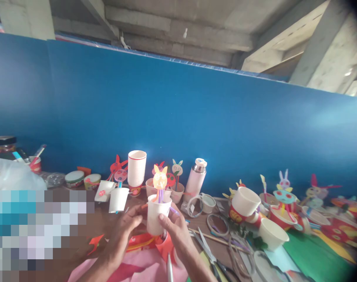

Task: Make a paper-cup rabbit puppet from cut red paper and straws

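Note:
Both hands hold a white paper cup (pixel 155 216) upright over the table. My left hand (pixel 124 231) curls its fingers against the cup's left side. My right hand (pixel 175 231) wraps round its right side and bottom. A yellow paper rabbit head (pixel 160 179) on coloured straws sticks up out of the cup. Red and pink paper sheets (pixel 143 258) lie under the hands.
A stack of white cups (pixel 136 167), single cups (pixel 118 199), other paper animal figures and a pink bottle (pixel 195 179) stand behind. Scissors (pixel 209 252), tape rings (pixel 216 224) and more cups (pixel 245 200) lie to the right. A blue wall (pixel 178 117) closes the back.

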Demonstrator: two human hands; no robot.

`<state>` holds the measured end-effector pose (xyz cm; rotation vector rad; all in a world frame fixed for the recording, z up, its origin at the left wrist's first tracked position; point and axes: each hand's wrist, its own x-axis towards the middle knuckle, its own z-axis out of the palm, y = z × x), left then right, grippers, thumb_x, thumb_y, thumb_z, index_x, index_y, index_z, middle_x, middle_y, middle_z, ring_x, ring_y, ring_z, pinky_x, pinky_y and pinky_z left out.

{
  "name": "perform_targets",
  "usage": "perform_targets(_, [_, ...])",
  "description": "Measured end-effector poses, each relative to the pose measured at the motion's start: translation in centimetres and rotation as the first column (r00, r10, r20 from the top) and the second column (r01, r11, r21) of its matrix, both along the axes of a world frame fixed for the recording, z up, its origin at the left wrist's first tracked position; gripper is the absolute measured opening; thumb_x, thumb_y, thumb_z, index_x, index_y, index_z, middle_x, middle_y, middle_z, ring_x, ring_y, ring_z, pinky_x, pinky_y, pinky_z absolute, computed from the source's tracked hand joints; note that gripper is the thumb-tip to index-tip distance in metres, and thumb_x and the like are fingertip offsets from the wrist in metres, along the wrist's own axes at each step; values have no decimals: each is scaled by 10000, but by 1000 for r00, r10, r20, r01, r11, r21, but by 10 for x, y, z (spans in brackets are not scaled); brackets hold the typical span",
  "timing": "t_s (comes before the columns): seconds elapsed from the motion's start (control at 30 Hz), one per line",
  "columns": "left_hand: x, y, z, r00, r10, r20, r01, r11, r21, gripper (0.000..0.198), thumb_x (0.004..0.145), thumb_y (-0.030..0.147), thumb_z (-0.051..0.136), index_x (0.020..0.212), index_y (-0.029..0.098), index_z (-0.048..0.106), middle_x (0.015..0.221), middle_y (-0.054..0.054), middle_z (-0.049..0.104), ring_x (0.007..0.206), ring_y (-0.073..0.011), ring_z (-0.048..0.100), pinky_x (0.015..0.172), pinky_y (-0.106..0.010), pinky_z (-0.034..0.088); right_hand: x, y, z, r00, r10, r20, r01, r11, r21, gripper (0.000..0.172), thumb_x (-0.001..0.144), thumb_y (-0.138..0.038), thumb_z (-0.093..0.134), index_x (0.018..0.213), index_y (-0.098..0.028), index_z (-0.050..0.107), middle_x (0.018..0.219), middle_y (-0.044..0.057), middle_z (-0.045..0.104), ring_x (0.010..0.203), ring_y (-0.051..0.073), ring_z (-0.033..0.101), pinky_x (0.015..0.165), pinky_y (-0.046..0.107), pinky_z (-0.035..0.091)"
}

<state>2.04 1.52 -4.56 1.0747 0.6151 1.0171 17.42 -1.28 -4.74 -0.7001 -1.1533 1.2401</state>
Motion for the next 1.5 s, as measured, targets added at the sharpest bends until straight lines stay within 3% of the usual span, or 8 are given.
perform_targets(0.13, [-6,2,4,999,37,-38,-41,994,-102,297,779,371,588,995,171,622,864,-67,712,726,-219,656,691,-364,514,-1,-1,0,999,34,38,-34,999,14,476,744,-404,653,1139,-171,527,1044,86,626,1002,255,557,868,381,427])
perform_targets(0.4, [-6,10,1,997,67,-42,-71,993,-93,205,707,337,680,717,138,628,644,-23,671,637,-159,616,633,-265,471,-2,-5,6,995,80,62,-81,997,18,507,733,-442,655,1142,-177,517,1021,82,636,949,249,583,797,348,457])
perform_targets(0.53, [-8,10,6,994,95,-46,-99,990,-101,205,663,302,719,654,141,593,641,-7,657,648,-139,591,647,-243,447,-2,-6,9,995,84,54,-86,996,31,506,742,-440,647,1139,-153,521,1011,94,639,922,237,592,798,338,454])
perform_targets(0.87, [-9,13,9,984,152,-97,-163,980,-117,265,562,316,742,593,168,524,622,1,657,616,-164,602,649,-277,453,-3,-7,12,995,78,69,-81,996,35,482,738,-469,633,1107,-165,572,1022,87,638,916,239,590,780,330,461])
perform_targets(1.17, [-18,23,2,990,98,-106,-108,990,-89,268,568,291,736,583,171,497,620,-17,661,613,-174,612,623,-281,458,-3,-7,9,995,100,20,-100,994,38,418,775,-393,621,1121,-164,574,1046,87,630,929,238,578,737,308,453])
perform_targets(1.37, [-21,24,2,983,83,-164,-88,996,-25,235,601,330,731,658,167,572,627,-8,660,551,-133,560,569,-239,428,-1,-6,9,991,132,3,-132,991,32,400,777,-386,618,1106,-160,587,1052,87,629,933,241,577,797,340,437])
perform_targets(1.5, [-24,23,9,965,90,-247,-86,996,28,284,622,383,705,782,162,626,732,-45,683,645,-170,590,599,-247,432,0,-5,8,990,138,-2,-137,989,47,418,767,-359,639,1126,-158,560,1040,89,630,952,243,573,810,349,435])
